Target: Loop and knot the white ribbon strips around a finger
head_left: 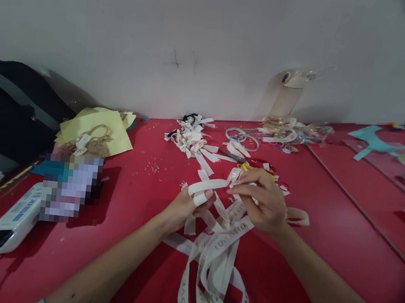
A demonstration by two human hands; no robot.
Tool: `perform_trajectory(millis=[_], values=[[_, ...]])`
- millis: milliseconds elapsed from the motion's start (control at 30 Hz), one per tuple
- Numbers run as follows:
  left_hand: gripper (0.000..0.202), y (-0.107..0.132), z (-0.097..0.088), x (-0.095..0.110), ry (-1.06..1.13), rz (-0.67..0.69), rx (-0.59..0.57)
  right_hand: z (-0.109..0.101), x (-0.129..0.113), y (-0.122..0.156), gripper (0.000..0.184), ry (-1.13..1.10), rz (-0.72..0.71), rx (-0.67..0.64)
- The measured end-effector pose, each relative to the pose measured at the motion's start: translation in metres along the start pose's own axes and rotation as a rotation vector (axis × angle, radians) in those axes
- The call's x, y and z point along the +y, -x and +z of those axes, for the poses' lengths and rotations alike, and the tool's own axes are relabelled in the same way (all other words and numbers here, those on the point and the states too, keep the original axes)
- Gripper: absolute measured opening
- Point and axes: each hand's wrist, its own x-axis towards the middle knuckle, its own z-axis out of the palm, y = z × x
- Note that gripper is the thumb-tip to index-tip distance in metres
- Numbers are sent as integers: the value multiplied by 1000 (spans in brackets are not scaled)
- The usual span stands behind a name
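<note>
Two bare hands are working close together above a red desk [139, 198], seen from the person's own head. The left hand [185, 206] is curling its fingers around a white ribbon [208, 187], which is wrapping over one fingertip and stretching across to the other hand. The right hand [263, 202] is pinching the far end of that strip between thumb and fingers. Below both hands, the rest of the ribbon is trailing down in a loose tangle of loops [215, 264] that is lying on the desk near its front edge; printed lettering is showing on it but is too small to read.

Just behind the hands, a pile of small white bows [192, 143] is lying beside a pair of scissors [234, 156]. Further back, a clear bottle [287, 102] is standing against the wall, with thin rings [243, 137] around its foot. To the left, yellow paper [92, 128] is carrying some twine, and a white power bank [10, 224] is lying near the desk's corner.
</note>
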Motion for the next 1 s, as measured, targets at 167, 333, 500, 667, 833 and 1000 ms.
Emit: perform_trajectory(millis=[167, 333, 500, 667, 833, 1000], values=[[37, 0, 2, -3, 20, 10, -118, 0, -12, -3, 30, -1, 8, 57], [42, 2, 0, -7, 3, -26, -132, 2, -16, -4, 30, -27, 40, 20], [43, 4, -1, -5, -41, -57, -128, 4, -16, -2, 30, -60, 32, -50], [42, 3, -1, -7, -39, -75, -83, 4, -13, 1, 29, -95, 24, -72], [44, 2, -3, -13, 7, -87, -33, 7, -14, 4, 25, -115, -13, -201], [44, 1, -3, -12, 93, -70, 6, 10, -15, 4, 24, -74, -39, -255]])
